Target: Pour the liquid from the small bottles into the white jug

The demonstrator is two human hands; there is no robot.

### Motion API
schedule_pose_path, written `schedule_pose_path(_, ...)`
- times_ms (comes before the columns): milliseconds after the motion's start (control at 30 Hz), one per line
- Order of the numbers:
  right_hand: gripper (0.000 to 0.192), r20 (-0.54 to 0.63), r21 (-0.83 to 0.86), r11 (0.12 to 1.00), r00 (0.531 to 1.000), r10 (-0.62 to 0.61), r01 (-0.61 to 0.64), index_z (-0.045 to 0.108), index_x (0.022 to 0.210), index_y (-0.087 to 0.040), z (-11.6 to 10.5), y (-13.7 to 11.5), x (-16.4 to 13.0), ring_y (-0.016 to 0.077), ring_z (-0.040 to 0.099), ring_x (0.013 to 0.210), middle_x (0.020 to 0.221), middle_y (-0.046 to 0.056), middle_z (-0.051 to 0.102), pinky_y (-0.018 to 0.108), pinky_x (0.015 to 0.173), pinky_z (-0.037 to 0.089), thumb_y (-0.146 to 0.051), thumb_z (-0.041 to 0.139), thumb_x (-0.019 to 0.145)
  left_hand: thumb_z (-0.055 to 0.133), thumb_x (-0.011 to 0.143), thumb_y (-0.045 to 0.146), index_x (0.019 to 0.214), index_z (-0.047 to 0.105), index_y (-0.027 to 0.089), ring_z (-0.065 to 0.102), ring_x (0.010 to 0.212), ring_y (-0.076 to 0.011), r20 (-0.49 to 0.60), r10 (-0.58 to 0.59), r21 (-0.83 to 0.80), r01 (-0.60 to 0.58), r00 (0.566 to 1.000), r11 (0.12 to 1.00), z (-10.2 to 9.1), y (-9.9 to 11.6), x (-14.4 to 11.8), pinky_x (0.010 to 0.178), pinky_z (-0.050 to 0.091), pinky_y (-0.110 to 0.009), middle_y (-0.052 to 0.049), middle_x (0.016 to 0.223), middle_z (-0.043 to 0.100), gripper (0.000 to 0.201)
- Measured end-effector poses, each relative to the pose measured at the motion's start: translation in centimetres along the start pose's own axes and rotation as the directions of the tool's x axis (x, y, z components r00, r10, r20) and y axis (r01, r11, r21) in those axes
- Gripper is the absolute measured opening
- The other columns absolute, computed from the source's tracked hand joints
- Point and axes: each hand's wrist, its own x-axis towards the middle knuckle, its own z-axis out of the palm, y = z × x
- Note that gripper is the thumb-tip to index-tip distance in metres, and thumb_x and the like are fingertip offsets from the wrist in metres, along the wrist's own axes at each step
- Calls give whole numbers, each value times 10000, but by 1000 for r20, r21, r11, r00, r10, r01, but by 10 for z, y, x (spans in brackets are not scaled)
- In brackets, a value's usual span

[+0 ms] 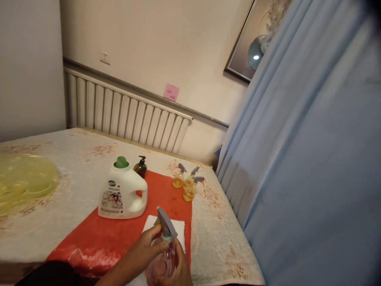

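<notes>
Our left hand (149,243) pinches grey trigger head (166,225); right hand (175,270) wraps clear plastic spray bottle (163,265), steadying it. White detergent jug (123,192) at eleven o'clock.

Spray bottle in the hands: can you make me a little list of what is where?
held thing: clear spray bottle with a grey trigger top
left hand: fingers at the bottle's neck
right hand: around the bottle's body
under the hands: white cloth on a red sheet
beside: white detergent jug with green cap, dark pump bottle
farther back: three small yellow spray bottles
</notes>
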Motion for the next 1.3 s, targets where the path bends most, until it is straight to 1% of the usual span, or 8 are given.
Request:
schedule_pose_path(200, 900, 18, 7, 999, 999, 43, -43, 533, 1356, -162, -3, -6, -1, 321, 577, 1231, 1320, 117, 624, 341, 1023, 480, -36, 633, 471, 675, 723, 240, 985, 682, 161, 614, 945, -263, -53, 25, 38, -23, 998, 999, 5, 4, 2, 848, 471, -344, -37, 919, 695, 273)
schedule_pose_path(333, 904, 14, 15, 998, 998, 60, -60, 537, 1355, -174, -6, -11, 0, 346, 555, 1251, 1339, 121, 608, 394, 1040, 466, -37, 657, 470, 661, 785, 340, 976, 673, 174, 609, 875, -238, -68, 14, 36, -12, 998, 999, 10, 10, 1, 787, 479, -322, -22, 873, 674, 254)
schedule_pose_path(467, 912, 43, 65, 997, 998, 43, -45, 528, 1358, -177, -6, -13, 3, 336, 555, 1254, 1325, 114, 621, 374, 1035, 468, -39, 646, 464, 652, 815, 380, 978, 660, 185, 595, 912, -234, -60, 28, 60, -25, 998, 998, 11, 11, 0, 813, 473, -315, -20, 912, 662, 255)
schedule_pose_path(600, 952, 76, 82, 995, 996, 45, -51, 480, 1393, -154, -5, -11, 2, 329, 537, 1273, 1379, 126, 574, 383, 1066, 437, -40, 626, 459, 626, 837, 406, 959, 643, 180, 590, 875, -218, -71, 24, 48, -21, 997, 999, 11, 8, 1, 780, 470, -306, -17, 894, 646, 257)
schedule_pose_path(800, 926, 61, 83, 988, 991, 122, -127, 486, 1367, -110, -5, -8, -3, 322, 516, 1293, 1398, 158, 546, 383, 1079, 415, -31, 628, 455, 715, 759, 356, 1022, 651, 181, 598, 995, -254, -86, 3, -26, -5, 996, 1000, 10, 13, 2, 866, 461, -339, -47, 989, 683, 322)
schedule_pose_path(1033, 930, 124, 106, 982, 982, 142, -155, 487, 1350, -160, -9, -14, -1, 293, 522, 1283, 1381, 111, 567, 369, 1076, 409, -6, 626, 443, 760, 724, 392, 950, 624, 191, 636, 835, -199, -140, -85, -144, 64, 987, 988, 11, 40, 0, 738, 488, -292, -20, 863, 699, 331)
schedule_pose_path(1167, 915, 92, 84, 987, 987, 131, -139, 495, 1342, -160, -9, -12, -2, 298, 539, 1257, 1350, 107, 587, 374, 1064, 419, -20, 643, 450, 766, 702, 397, 923, 634, 189, 639, 819, -201, -171, -54, -115, 35, 984, 993, 11, 59, 2, 731, 485, -295, -20, 858, 702, 331)
schedule_pose_path(1300, 858, 71, 61, 992, 992, 108, -113, 539, 1300, -186, -10, -14, -2, 299, 576, 1208, 1296, 80, 624, 366, 1026, 458, -44, 678, 465, 718, 739, 373, 898, 636, 183, 621, 805, -193, -236, 20, -33, -29, 972, 999, 7, 68, 4, 724, 475, -287, -11, 807, 683, 261)
